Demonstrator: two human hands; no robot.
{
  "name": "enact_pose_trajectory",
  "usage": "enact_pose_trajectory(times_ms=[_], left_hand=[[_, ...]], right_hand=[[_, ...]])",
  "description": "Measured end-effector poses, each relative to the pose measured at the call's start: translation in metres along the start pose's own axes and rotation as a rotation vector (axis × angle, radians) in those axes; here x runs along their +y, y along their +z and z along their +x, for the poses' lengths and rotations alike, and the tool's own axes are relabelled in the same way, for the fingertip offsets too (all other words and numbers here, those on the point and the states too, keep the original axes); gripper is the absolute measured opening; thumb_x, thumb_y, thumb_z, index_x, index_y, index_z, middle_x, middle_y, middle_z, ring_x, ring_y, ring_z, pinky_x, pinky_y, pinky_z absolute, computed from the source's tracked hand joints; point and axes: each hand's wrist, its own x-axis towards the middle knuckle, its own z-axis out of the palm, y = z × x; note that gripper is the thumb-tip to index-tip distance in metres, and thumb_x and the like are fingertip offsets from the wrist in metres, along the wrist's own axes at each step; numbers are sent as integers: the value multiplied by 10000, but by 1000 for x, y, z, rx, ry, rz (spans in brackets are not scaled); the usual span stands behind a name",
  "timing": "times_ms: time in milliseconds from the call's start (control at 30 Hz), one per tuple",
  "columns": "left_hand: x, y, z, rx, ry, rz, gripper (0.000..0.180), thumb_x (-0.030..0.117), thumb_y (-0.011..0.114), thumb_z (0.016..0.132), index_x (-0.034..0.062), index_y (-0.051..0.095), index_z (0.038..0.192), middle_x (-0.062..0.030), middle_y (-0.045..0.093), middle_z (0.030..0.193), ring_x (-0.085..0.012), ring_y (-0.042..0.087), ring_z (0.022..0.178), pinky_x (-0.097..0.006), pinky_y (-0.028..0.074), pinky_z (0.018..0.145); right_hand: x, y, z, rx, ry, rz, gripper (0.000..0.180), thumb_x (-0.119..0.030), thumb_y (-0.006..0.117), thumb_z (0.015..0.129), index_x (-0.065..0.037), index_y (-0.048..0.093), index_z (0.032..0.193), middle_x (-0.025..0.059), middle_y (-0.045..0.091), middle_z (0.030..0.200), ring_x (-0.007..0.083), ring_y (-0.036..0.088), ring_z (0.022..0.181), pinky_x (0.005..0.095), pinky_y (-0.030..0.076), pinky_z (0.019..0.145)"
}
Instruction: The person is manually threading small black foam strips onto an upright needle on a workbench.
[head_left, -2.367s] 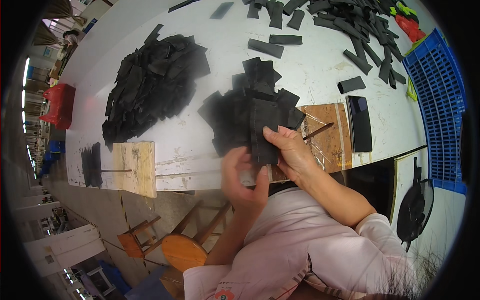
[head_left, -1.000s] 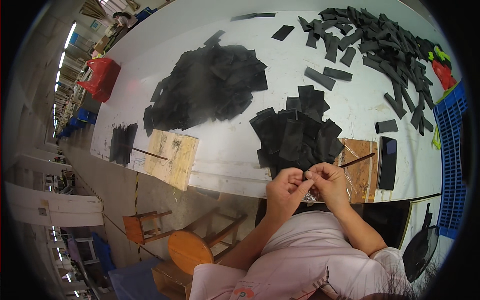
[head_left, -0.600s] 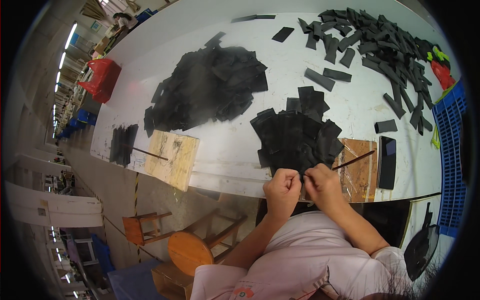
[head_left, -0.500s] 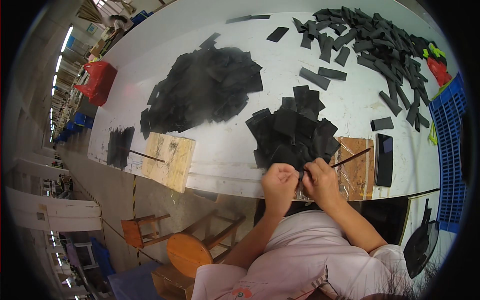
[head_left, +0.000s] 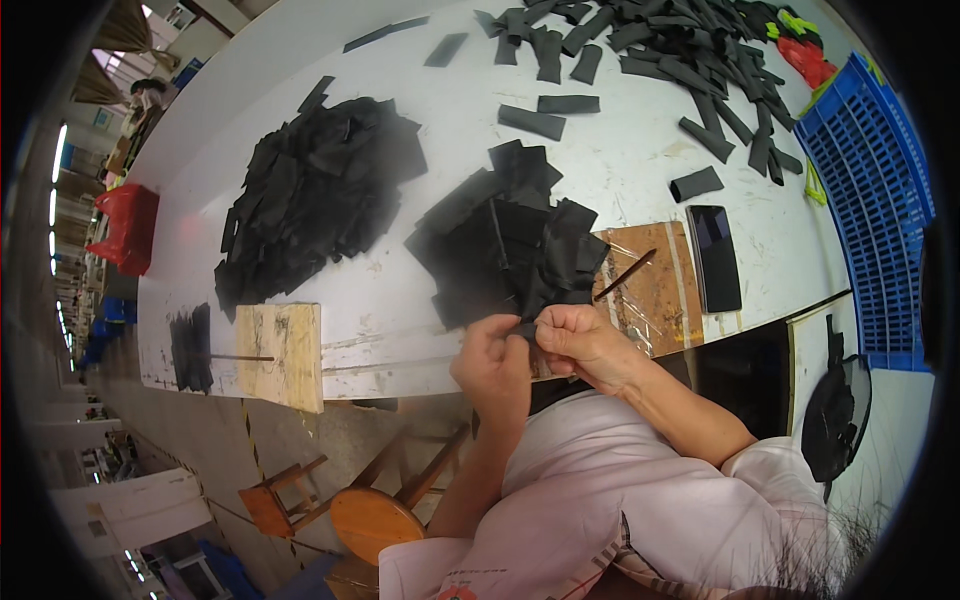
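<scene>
White table (head_left: 440, 110), hands (head_left: 492, 362) (head_left: 585, 345) pinching black cloth (head_left: 524, 329), shirt print (head_left: 478, 576) unreadable

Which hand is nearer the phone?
Right. The right hand is left of and below the phone in view; the left hand is farther left, beyond the right.

Head-worn fisheye facing down, near white table (head_left: 460, 105)

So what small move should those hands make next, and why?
Perhaps gently ease the right hand away from the left hand to spread the black fabric piece: both appear to pinch it, close together, at the near edge of the black heap.
</scene>
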Motion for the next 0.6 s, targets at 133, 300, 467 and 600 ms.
enact_pose_trajectory(times_ms=[133,300,467,600], left_hand=[[11,-11,5,-267,-568,-688,236,-163,462,700,-26,481,891,-84,574,721,-15,362,384,-151,237,331],[25,-28,-5,-632,-624,-965,384,-120,503,665,-16,440,1029,-74,543,766,-57,434,475,-163,286,384],[32,-28,-15,-770,-432,-1069,430,-115,505,660,-47,422,1077,-52,538,708,-61,451,492,-155,316,424],[50,-15,-19,-152,-166,-281,423,-108,519,661,-33,434,1068,-54,562,700,-30,439,494,-146,321,400]], right_hand=[[2,-12,-7,78,-53,-66,74,-124,543,810,-80,529,752,-58,482,672,8,429,580,153,369,517],[-6,9,-34,-33,-142,-21,27,-39,531,789,-51,551,801,-52,490,700,45,487,668,195,409,649],[-15,27,-49,-179,-304,-211,77,29,539,754,-8,579,807,21,444,910,95,444,839,213,379,704],[-10,13,-34,80,-446,-424,71,-25,542,786,-16,530,716,18,405,816,89,427,735,206,372,641]])
